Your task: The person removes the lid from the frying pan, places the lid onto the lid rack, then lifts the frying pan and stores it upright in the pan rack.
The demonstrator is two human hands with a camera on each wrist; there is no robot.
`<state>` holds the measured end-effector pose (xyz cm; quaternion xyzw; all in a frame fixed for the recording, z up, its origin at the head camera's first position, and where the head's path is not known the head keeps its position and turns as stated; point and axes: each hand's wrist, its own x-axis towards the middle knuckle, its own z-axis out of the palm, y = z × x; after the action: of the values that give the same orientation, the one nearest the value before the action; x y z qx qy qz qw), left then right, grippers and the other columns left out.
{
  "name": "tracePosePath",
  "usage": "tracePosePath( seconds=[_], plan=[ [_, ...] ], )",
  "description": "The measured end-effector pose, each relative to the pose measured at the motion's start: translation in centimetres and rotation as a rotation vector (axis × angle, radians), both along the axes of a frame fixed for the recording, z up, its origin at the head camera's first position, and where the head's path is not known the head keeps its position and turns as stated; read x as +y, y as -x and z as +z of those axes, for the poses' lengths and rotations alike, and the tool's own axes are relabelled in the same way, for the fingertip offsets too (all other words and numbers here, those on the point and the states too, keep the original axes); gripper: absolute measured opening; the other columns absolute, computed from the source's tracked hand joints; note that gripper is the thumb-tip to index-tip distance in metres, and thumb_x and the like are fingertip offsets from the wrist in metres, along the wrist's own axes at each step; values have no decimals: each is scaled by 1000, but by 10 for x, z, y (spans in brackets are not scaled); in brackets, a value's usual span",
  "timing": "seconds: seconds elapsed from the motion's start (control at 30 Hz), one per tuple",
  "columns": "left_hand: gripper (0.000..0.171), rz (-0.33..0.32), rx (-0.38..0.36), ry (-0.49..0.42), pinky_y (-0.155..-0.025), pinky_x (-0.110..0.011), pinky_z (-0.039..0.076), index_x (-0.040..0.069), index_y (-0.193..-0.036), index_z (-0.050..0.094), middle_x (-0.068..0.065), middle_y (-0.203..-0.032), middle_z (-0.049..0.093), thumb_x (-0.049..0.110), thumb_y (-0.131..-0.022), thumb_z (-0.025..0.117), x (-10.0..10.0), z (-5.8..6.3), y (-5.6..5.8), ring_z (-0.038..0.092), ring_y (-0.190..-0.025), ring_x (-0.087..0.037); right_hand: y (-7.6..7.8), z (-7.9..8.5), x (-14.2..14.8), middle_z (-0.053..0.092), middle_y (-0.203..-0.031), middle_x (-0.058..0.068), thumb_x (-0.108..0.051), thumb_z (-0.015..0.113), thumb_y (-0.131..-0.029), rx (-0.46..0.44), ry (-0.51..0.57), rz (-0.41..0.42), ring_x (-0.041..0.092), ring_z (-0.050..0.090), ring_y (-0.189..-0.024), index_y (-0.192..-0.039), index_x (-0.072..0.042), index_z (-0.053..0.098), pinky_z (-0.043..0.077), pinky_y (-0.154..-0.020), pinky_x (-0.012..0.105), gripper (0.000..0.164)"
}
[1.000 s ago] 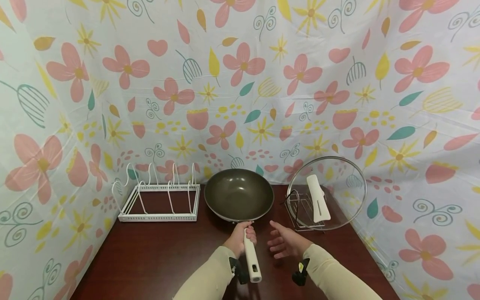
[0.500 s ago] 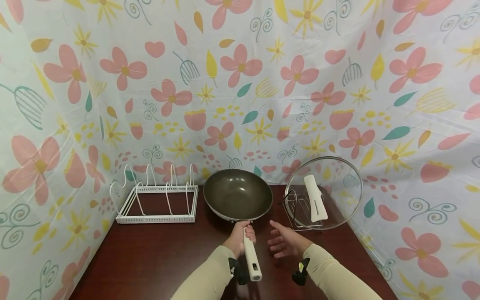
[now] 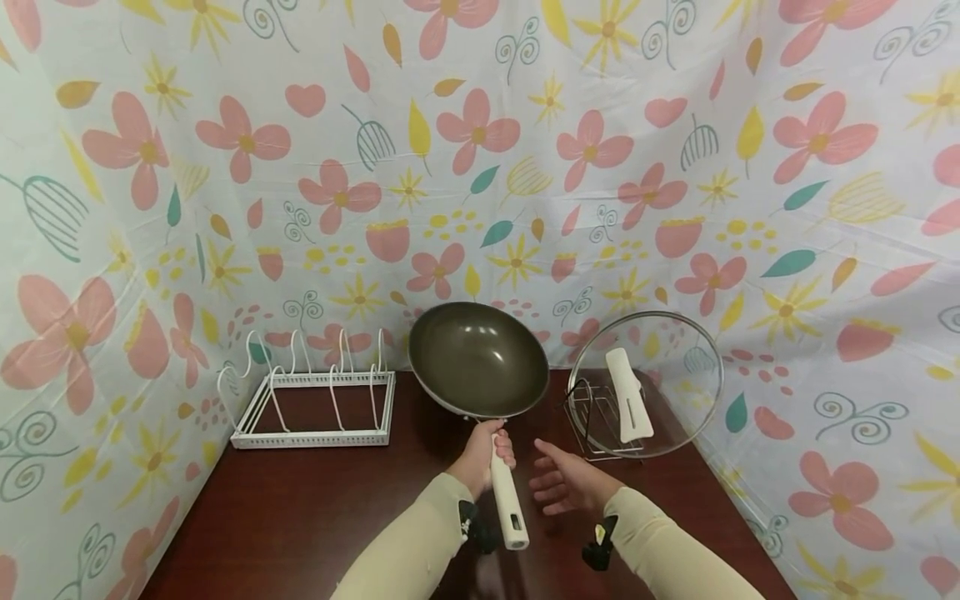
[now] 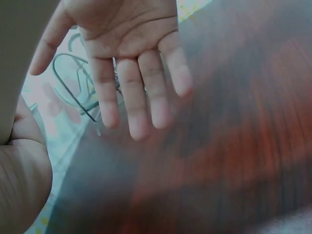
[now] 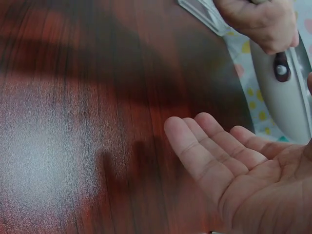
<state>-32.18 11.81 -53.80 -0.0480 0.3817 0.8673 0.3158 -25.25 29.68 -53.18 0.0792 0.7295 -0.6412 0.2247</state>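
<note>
There's the left hand (image 3: 486, 457), wrapped firmly round the long white handle (image 3: 510, 510) of the deep, round, dark-coated pan (image 3: 480, 358): grip done. The pan tilts toward the person, apparently lifted off the dark red wooden table (image 3: 300, 517), though its underside is hidden. Right hand (image 3: 570, 482) apart, beside the handle, fingers extended, holding nothing. Setting the pan down looks left to do.

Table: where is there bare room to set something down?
The table is barest in front of the white rack, left of the left sleeve. A narrow strip is free between the right sleeve and the right edge. The back is crowded: rack, pan and lid leave slim gaps.
</note>
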Motion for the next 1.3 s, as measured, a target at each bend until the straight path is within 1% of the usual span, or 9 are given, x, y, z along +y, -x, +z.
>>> tracePosePath(
  seconds=[0.17,0.33,0.47,0.7,0.83,1.0,1.07,1.2,1.3],
  plan=[
    [32,48,19,21,-44,-16,29,19,-72,37,14,-54,32,26,-103,39,1,14,2,30,-43,2,2,2,-2,53,-134,39,-70,42,-97,5,41,57,51,58,-120,-148,16,27,52,-90,60,101],
    [30,115,55,85,-45,-18,31,17,-74,39,12,-56,34,27,-103,40,2,24,3,31,-45,0,3,8,-4,55,-134,37,-67,40,-99,18,69,101,46,61,-117,-148,15,29,50,-93,61,95],
    [28,172,81,122,-45,-20,33,16,-77,42,11,-57,36,28,-103,43,1,28,5,33,-46,-3,4,11,-5,57,-132,34,-65,39,-100,23,83,131,43,63,-115,-147,13,32,51,-92,59,92],
    [26,257,117,124,-44,-22,35,15,-79,43,9,-58,37,27,-102,44,2,34,11,35,-46,-5,3,16,-13,61,-129,28,-65,37,-101,24,67,190,41,65,-113,-145,12,37,53,-90,56,89],
    [26,301,130,141,-45,-24,35,15,-79,43,8,-58,37,27,-102,45,2,34,12,36,-46,-7,2,17,-19,64,-126,24,-63,35,-102,24,118,229,38,66,-110,-144,12,37,53,-90,55,85],
    [27,374,169,139,-44,-27,37,13,-80,44,6,-60,38,27,-103,44,2,36,16,37,-46,-9,2,19,-25,70,-112,15,-56,31,-106,56,236,309,29,70,-98,-137,5,44,56,-84,49,69],
    [27,402,183,133,-44,-27,38,11,-81,44,5,-59,39,27,-102,44,1,38,17,37,-46,-9,2,19,-25,71,-106,13,-52,32,-108,83,258,328,26,71,-92,-132,3,47,57,-80,47,62],
    [26,434,197,126,-44,-28,38,12,-80,45,5,-59,40,26,-102,45,0,38,19,38,-45,-10,3,18,-26,71,-97,11,-45,36,-109,127,246,306,23,72,-82,-126,1,50,58,-75,43,51],
    [28,445,194,120,-44,-28,37,13,-78,45,4,-59,39,26,-102,45,0,38,20,37,-46,-10,3,17,-30,68,-89,8,-40,40,-109,149,218,292,20,69,-71,-125,6,50,58,-67,39,50]
  ],
)
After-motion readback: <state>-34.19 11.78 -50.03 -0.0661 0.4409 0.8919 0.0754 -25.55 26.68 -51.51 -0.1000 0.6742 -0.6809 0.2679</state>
